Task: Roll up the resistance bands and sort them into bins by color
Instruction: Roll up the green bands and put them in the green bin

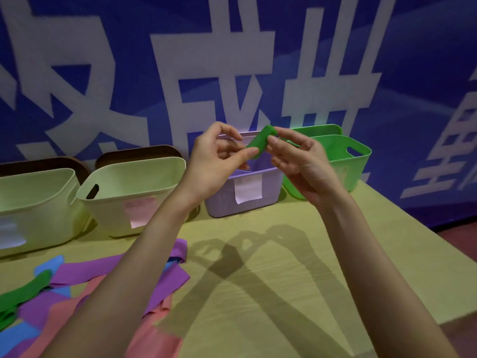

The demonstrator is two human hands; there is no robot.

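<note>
- Rolled green band (259, 142) held up in the air between both hands, over the lavender bin (245, 192) and just left of the green bin (346, 161).
- Left hand (219, 161) pinching the lower end of the roll, thumb and fingertips curled onto it.
- Right hand (296, 156) pinching the upper end, thumb and forefinger closed on it, other fingers loosely bent below.
- Both forearms reaching in from the bottom edge, throwing crossed shadows on the yellowish table (296, 267).
- Four bins in a row along the back of the table against the wall: two pale cream bins on the left ( (33, 202) and (134, 192)), then lavender, then green on the far right.
- White paper label (248, 189) on the front of the lavender bin, pinkish label (140, 211) on the nearer cream bin, whitish one (10, 233) on the far-left bin. Too blurry to read, honestly.
- Messy pile of flat, unrolled bands at lower left on the table: purple (116, 270), salmon pink (154, 332), blue (50, 264) and green (23, 293), all overlapping.
- Blue banner (232, 60) with huge white characters covering the wall behind the bins.
</note>
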